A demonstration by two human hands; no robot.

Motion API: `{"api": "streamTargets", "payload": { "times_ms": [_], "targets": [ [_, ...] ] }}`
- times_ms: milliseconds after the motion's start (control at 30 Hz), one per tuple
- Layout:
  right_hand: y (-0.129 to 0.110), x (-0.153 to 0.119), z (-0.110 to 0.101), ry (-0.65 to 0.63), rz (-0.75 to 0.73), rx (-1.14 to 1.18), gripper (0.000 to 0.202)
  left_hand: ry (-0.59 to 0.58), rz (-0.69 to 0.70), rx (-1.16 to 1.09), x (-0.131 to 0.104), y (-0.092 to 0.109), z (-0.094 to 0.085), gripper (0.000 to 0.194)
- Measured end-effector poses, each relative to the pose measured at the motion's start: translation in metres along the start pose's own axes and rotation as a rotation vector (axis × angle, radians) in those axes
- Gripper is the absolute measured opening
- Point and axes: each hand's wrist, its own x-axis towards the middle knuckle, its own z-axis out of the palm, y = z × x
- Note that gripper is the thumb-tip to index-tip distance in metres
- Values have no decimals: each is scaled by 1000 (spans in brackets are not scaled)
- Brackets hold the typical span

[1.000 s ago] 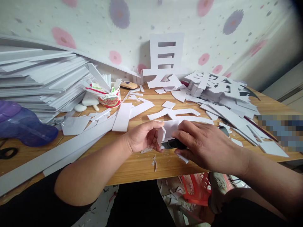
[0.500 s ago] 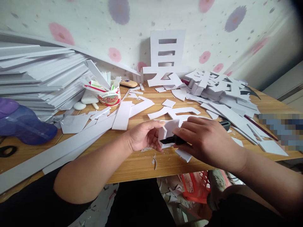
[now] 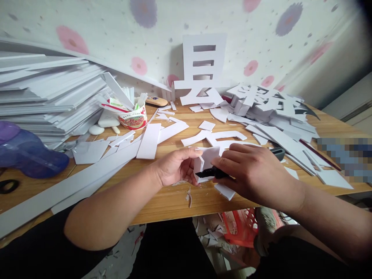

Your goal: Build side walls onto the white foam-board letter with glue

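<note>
My left hand (image 3: 177, 166) grips a small folded white foam-board piece (image 3: 210, 157) by its left side, thumb on the upper edge. In my right hand (image 3: 250, 170) is a black cutter knife (image 3: 219, 172), its dark blade pointing left against the lower inside of the piece. The knife's rear end sticks out beyond the knuckles. Just behind the hands lies a cut white curved shape (image 3: 203, 136), partly covered by my right hand. A small white scrap (image 3: 224, 192) rests below the knife.
White boards (image 3: 43, 89) are stacked at the left, beside a blue-purple bottle (image 3: 37, 155) and a paper cup (image 3: 133, 118) of strips. A white cut-out character (image 3: 203, 58) leans on the wall. More cut-outs (image 3: 261, 100) are piled at the right.
The whole view has shifted very slightly. Both hands, the white piece and the knife keep nearly the same positions relative to one another.
</note>
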Motion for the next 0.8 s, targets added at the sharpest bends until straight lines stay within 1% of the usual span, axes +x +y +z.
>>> {"api": "streamTargets", "payload": {
  "times_ms": [100,267,333,433,567,733,800],
  "targets": [
    [0,-1,-2,11,-4,6,17,-20,13,14,0,0,1,38],
    [0,-1,0,-73,-1,24,18,1,42,8,0,-1,2,36],
    [-1,-1,2,-75,7,23,18,-1,38,0,0,0,2,37],
    [-2,-3,3,-48,15,21,20,-9,37,-3,-1,1,3,41],
    [-3,-3,4,1,14,11,22,1,39,10,-2,0,4,40],
    [3,-5,-3,134,65,-32,19,10,19,57,1,-5,4,38],
    [9,-8,-7,188,67,-45,22,2,18,69,2,-7,4,38]
  ]
}}
